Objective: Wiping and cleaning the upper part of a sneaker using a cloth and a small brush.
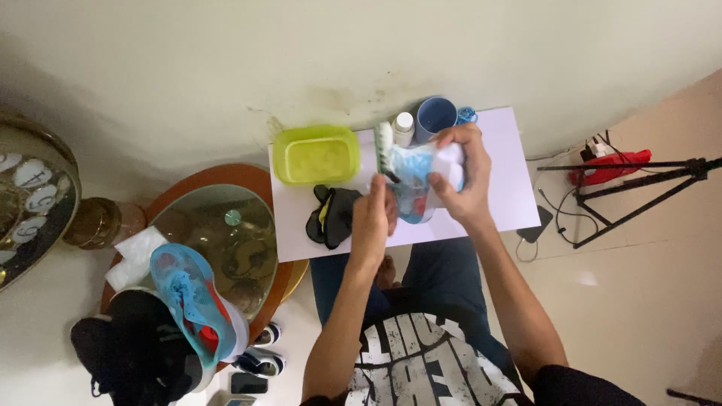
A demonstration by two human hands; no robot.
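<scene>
Both hands raised over white desk (496, 150): right hand (460, 177) grip closed around blue-white shoe (421, 180) to steady it, left hand (374, 214) flat against near side, grip state unclear.

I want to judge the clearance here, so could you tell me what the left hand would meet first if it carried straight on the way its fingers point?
The left hand points up-right; it would likely meet the brush, then the white bottle, though depth is unclear.

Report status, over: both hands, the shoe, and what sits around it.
Right hand grips the blue-and-white shoe above the white board. Left hand holds a brush against it. Green tub, black cloth, blue cup close by, none blocking.
</scene>
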